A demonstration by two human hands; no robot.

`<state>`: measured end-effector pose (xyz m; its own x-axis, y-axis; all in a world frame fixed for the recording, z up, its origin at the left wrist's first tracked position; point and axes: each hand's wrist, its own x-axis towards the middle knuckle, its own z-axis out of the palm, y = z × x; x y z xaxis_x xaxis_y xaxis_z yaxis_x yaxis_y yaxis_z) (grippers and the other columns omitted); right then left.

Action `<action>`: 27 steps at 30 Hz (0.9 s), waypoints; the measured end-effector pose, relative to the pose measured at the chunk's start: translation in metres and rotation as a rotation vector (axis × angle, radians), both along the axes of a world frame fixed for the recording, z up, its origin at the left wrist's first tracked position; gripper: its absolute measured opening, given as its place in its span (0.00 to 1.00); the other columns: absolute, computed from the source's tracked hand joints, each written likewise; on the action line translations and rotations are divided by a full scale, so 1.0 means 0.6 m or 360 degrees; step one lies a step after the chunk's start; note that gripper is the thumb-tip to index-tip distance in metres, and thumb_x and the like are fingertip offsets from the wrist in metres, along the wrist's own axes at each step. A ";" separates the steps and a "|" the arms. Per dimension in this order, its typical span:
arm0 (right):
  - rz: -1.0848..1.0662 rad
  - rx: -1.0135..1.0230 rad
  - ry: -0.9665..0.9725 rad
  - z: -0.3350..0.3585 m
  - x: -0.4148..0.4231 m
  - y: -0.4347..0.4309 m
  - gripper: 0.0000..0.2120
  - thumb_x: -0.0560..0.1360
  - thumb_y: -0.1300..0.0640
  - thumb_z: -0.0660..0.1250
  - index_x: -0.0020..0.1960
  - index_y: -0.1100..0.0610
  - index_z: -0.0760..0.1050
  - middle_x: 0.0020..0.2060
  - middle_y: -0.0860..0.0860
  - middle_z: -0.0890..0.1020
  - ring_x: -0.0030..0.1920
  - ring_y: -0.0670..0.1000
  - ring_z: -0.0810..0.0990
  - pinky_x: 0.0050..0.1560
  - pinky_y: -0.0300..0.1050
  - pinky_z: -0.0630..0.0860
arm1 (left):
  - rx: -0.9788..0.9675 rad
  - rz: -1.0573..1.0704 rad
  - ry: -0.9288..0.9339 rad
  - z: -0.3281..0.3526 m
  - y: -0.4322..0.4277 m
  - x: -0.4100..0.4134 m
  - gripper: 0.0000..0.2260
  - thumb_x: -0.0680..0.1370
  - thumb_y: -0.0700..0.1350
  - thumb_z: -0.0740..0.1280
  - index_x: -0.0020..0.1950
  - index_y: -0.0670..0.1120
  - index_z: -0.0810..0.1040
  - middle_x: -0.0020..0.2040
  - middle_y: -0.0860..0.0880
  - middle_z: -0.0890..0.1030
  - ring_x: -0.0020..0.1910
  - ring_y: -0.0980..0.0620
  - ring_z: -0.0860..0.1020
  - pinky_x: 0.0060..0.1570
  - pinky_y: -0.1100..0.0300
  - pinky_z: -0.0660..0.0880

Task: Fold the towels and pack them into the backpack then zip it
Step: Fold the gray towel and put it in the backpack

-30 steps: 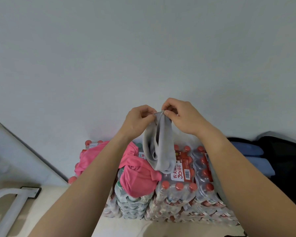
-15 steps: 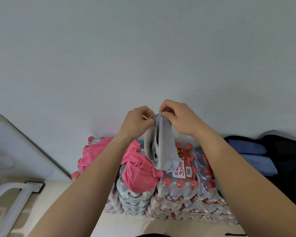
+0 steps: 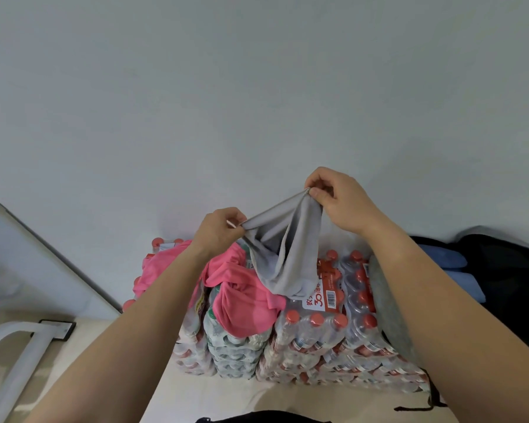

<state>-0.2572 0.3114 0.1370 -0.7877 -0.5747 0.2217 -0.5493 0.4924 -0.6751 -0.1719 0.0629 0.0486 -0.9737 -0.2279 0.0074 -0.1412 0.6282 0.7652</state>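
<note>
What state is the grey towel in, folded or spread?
Partly spread, not folded: the grey towel hangs bunched in loose creases, its top edge pinched between the left hand and the right hand.

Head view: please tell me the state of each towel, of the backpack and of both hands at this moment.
grey towel: unfolded, held up by its top edge, hanging slack.
left hand: pinches one end of that edge.
right hand: pinches the other end, higher up.
pink towel: unfolded, crumpled, lying on the bottle packs.
blue towels: folded, stacked inside the backpack.
backpack: open, not zipped.
</note>
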 end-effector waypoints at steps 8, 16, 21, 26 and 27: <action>-0.0203 -0.0131 0.0031 -0.020 -0.009 0.019 0.06 0.80 0.62 0.62 0.49 0.51 0.75 0.42 0.44 0.80 0.43 0.40 0.77 0.42 0.25 0.68 | -0.0154 0.0066 -0.0109 -0.033 -0.026 0.020 0.08 0.69 0.37 0.68 0.40 0.50 0.78 0.38 0.53 0.82 0.35 0.53 0.78 0.37 0.61 0.72; -0.0497 -0.0052 -0.0022 -0.066 -0.031 0.051 0.05 0.81 0.61 0.61 0.51 0.55 0.74 0.45 0.48 0.79 0.45 0.47 0.76 0.40 0.25 0.65 | 0.0003 0.0236 -0.0186 -0.062 -0.056 0.043 0.08 0.72 0.34 0.69 0.40 0.47 0.80 0.36 0.49 0.83 0.31 0.50 0.83 0.40 0.54 0.82; -0.0742 -0.0025 -0.0101 -0.098 -0.036 0.071 0.07 0.82 0.61 0.60 0.57 0.60 0.75 0.48 0.50 0.77 0.48 0.48 0.74 0.44 0.32 0.65 | 0.0210 0.0227 -0.0041 -0.039 -0.061 0.048 0.10 0.69 0.31 0.69 0.41 0.46 0.76 0.44 0.46 0.83 0.35 0.42 0.84 0.40 0.46 0.83; -0.0883 -0.0086 -0.0196 -0.103 -0.034 0.079 0.09 0.82 0.59 0.58 0.59 0.59 0.74 0.48 0.50 0.77 0.48 0.49 0.75 0.48 0.40 0.67 | 0.0260 0.0027 -0.0045 -0.021 -0.046 0.051 0.10 0.73 0.29 0.67 0.40 0.44 0.82 0.43 0.46 0.85 0.41 0.43 0.85 0.49 0.46 0.82; -0.0888 -0.0087 -0.0197 -0.102 -0.034 0.080 0.09 0.82 0.59 0.58 0.58 0.59 0.74 0.47 0.50 0.77 0.47 0.49 0.74 0.47 0.40 0.67 | 0.0248 0.0031 -0.0050 -0.021 -0.044 0.051 0.11 0.74 0.30 0.67 0.41 0.44 0.84 0.42 0.49 0.86 0.40 0.45 0.85 0.49 0.49 0.82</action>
<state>-0.2777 0.3594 0.0758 -0.9905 -0.0546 0.1261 -0.1313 0.6475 -0.7507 -0.1413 0.0363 0.0361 -0.9683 -0.2426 -0.0600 -0.1777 0.4992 0.8481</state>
